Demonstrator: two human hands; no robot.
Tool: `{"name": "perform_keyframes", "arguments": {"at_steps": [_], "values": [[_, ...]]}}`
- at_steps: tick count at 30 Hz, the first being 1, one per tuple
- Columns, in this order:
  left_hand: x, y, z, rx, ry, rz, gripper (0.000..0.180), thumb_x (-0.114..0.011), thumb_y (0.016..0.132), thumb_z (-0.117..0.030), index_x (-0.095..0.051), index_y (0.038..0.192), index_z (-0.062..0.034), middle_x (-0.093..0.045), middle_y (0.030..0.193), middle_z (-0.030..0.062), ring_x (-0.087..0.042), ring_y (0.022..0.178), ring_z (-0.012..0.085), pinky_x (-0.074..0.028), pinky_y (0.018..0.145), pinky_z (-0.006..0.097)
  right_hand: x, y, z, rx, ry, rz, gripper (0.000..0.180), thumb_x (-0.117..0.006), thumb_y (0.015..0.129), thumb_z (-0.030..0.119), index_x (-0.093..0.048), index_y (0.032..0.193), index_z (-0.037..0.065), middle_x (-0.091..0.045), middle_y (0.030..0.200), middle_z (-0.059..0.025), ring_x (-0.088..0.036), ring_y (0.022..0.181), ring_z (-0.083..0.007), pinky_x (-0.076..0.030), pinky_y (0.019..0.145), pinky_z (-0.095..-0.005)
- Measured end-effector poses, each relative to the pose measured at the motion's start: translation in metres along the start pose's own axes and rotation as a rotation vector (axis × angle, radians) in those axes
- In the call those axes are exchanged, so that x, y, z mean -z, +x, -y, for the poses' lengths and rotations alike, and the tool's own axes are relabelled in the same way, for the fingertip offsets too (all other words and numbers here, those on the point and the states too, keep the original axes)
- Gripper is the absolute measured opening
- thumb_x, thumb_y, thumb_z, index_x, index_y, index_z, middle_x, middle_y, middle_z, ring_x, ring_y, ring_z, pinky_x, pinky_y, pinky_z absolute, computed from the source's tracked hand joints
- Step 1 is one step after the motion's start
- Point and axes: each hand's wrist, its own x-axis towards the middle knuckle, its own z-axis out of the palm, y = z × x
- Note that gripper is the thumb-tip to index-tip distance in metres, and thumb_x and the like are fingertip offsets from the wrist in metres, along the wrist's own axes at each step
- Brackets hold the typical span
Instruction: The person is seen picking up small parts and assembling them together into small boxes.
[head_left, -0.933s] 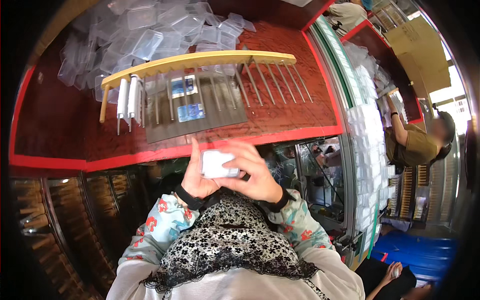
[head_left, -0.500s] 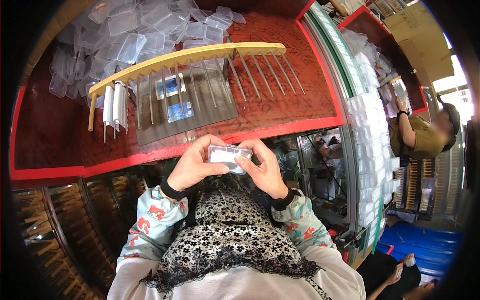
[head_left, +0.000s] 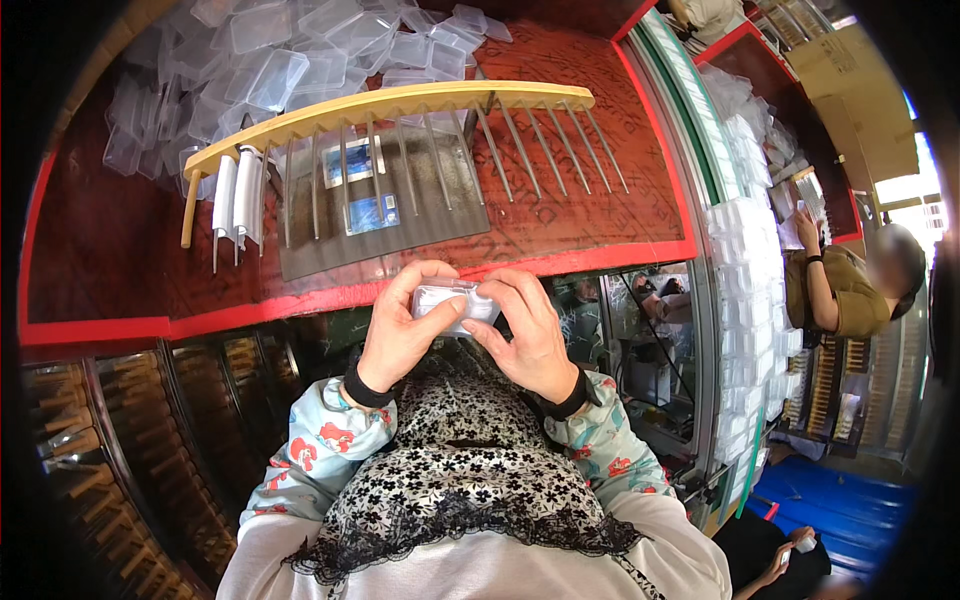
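Observation:
Between my two hands, just in front of the table's red edge, is a small clear plastic box (head_left: pixel 452 297) with something white inside. My left hand (head_left: pixel 402 325) wraps its left side, the thumb lying across the top of the box. Fingers of my right hand (head_left: pixel 527 335) grip the box's right end from above, and that thumb sits near its lower edge. Beyond them on the table stands a wooden rack (head_left: pixel 400 101) with a row of thin metal rods. White rolled pieces (head_left: pixel 236 203) hang on a few rods at its left end.
Many clear plastic boxes (head_left: pixel 275 80) lie heaped at the back left of the red table (head_left: pixel 560 225). A dark mat with blue cards is under the rack. Filled boxes (head_left: pixel 745 290) are stacked along the right. Another person (head_left: pixel 840 275) works at the far right.
My left thumb has moved up and right onto the box's top. My right thumb has shifted slightly down, and the box is a little further left in my hands.

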Motion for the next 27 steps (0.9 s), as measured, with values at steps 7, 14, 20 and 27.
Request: {"name": "perform_keyframes", "arguments": {"at_steps": [7, 14, 20, 27], "values": [[0.003, -0.004, -0.004, 0.037, -0.035, 0.07, 0.026, -0.07, 0.08, -0.008, -0.057, 0.101, -0.0028, -0.06, 0.091, 0.0011, -0.056, 0.086, 0.0078, -0.047, 0.073, 0.023, 0.007, 0.004, 0.003, -0.323, 0.24, 0.087, 0.042, -0.076, 0.069, 0.008, -0.051, 0.103, 0.002, -0.052, 0.096, -0.0128, -0.055, 0.09, -0.0297, -0.046, 0.078, -0.0372], [0.014, -0.012, -0.004, 0.083, -0.035, 0.091, 0.026, -0.074, 0.078, -0.006, -0.055, 0.096, -0.0027, -0.062, 0.092, 0.0024, -0.058, 0.084, 0.008, -0.048, 0.074, 0.024, 0.008, 0.004, -0.006, -0.446, 0.771, 0.271, 0.036, -0.073, 0.077, 0.011, -0.055, 0.108, 0.001, -0.055, 0.093, -0.0067, -0.055, 0.085, -0.0158, -0.045, 0.075, -0.0295], [0.008, 0.004, 0.005, 0.512, -0.881, 0.445, 0.062, -0.051, 0.09, -0.05, -0.04, 0.13, -0.0051, -0.052, 0.125, 0.0137, -0.053, 0.114, 0.0277, -0.045, 0.097, 0.047, 0.013, -0.001, -0.005, -0.045, 0.049, -0.039, 0.034, -0.069, 0.073, 0.018, -0.059, 0.103, 0.008, -0.055, 0.096, -0.0099, -0.052, 0.089, -0.0296, -0.042, 0.077, -0.0389], [-0.072, 0.012, 0.013, 0.118, -0.328, 0.442, 0.058, -0.054, 0.093, -0.027, -0.032, 0.139, 0.0027, -0.04, 0.14, 0.0148, -0.042, 0.127, 0.0267, -0.032, 0.106, 0.04, 0.04, -0.044, -0.009, -0.618, -0.047, -0.029, 0.061, -0.077, 0.064, 0.028, -0.045, 0.107, -0.001, -0.049, 0.108, -0.0217, -0.049, 0.099, -0.0386, -0.043, 0.084, -0.0421]]}}
